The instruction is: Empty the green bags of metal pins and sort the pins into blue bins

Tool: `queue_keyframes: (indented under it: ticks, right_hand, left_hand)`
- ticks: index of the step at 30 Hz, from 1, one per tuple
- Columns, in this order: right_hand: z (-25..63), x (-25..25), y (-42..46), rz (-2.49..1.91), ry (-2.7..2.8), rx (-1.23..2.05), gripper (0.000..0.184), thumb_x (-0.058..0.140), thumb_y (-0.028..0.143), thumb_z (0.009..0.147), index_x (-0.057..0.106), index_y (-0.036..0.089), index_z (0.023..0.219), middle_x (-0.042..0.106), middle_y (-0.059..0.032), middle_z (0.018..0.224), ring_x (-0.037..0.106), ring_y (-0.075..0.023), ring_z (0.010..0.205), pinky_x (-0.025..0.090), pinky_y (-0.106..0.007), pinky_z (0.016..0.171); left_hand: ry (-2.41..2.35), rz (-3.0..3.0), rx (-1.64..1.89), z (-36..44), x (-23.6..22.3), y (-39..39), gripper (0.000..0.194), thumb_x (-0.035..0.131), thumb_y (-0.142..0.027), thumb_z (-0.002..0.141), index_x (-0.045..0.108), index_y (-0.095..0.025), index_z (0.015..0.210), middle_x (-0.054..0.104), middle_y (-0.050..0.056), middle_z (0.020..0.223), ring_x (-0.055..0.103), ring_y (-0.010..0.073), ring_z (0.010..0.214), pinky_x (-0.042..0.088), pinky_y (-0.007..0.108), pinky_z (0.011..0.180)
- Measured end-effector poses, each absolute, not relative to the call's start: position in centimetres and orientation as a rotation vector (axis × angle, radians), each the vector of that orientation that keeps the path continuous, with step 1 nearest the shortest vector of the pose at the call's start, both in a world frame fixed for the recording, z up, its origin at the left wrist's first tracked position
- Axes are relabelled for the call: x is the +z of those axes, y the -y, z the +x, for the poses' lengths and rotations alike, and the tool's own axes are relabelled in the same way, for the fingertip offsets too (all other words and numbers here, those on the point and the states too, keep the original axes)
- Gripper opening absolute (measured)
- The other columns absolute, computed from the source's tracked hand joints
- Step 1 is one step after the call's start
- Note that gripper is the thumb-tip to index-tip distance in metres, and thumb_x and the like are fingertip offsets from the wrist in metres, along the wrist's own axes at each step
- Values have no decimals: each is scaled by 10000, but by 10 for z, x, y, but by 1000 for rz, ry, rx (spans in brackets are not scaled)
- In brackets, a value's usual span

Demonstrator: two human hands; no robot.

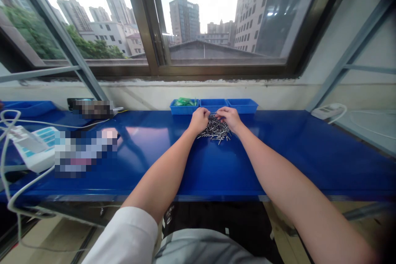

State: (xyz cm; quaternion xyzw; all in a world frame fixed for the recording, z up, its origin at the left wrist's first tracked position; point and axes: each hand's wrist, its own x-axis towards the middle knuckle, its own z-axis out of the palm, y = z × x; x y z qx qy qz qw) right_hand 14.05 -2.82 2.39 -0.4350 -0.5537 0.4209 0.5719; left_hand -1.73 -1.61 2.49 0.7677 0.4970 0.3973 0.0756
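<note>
A heap of thin, shiny metal pins or screws (219, 131) lies on the blue table between my two hands; their exact kind is too small to tell. My left hand (199, 119) is at the heap's left edge, its fingers curled together; whatever they hold is hidden. At the upper right of the heap is my right hand (229, 118), thumb and fingers drawn together in a pinch. What sits between those fingertips is too small to make out. Just behind the hands, a blue bin (185, 110) holds green plastic pieces (185, 102).
Two more blue bins, a middle bin (213, 103) and a right bin (243, 106), join the first below the window. A white power strip (38, 146) with cables lies at left, near a phone (89, 107). A white socket box (326, 111) sits at far right.
</note>
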Motion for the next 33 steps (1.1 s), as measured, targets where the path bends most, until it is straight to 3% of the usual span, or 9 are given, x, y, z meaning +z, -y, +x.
queue_keyframes:
  ticks: [4,7,10,13,20,33]
  right_hand:
    - [144,21,25,-1082,1366,825,237,597,383,633,630,168,727,678,-45,703,584,-157,624,444,-265,551]
    - [149,19,24,-1228,1521,458,242,563,335,671,655,173,825,693,-51,822,601,-190,751,482,-326,719]
    - [155,17,24,-1359,1670,103,318,543,275,694,662,169,969,684,-70,979,576,-227,907,445,-371,876]
    - [161,16,22,-1455,1729,-51,390,517,264,732,631,147,1086,649,-95,1101,521,-266,1028,396,-408,948]
    - [169,13,15,-1694,1637,-59,586,551,335,716,509,161,1274,531,-92,1309,387,-343,1141,349,-478,953]
    - [182,9,7,-1895,1556,96,796,606,384,673,348,221,1408,272,-95,1509,315,-387,1244,345,-539,955]
  left_hand:
    - [-1480,2271,1204,-19,24,14,207,455,-250,892,639,-155,895,665,67,960,590,169,937,436,268,883]
    - [-1541,2208,1226,-22,20,8,271,456,-279,892,603,-136,1069,661,83,1022,590,176,979,437,268,892]
    - [-1634,2174,1179,-29,17,2,311,460,-265,880,570,-132,1138,665,85,1023,583,189,1020,431,282,910]
    - [-1733,2130,1117,-36,15,-2,310,461,-251,862,572,-146,1132,660,84,1051,577,204,1050,423,305,928]
    - [-1853,2085,983,-41,15,-1,318,458,-266,848,581,-179,1128,625,103,1151,564,220,1091,417,337,934]
    - [-1883,2164,815,-40,13,-1,341,453,-321,854,600,-190,1132,604,107,1186,550,244,1103,411,357,922]
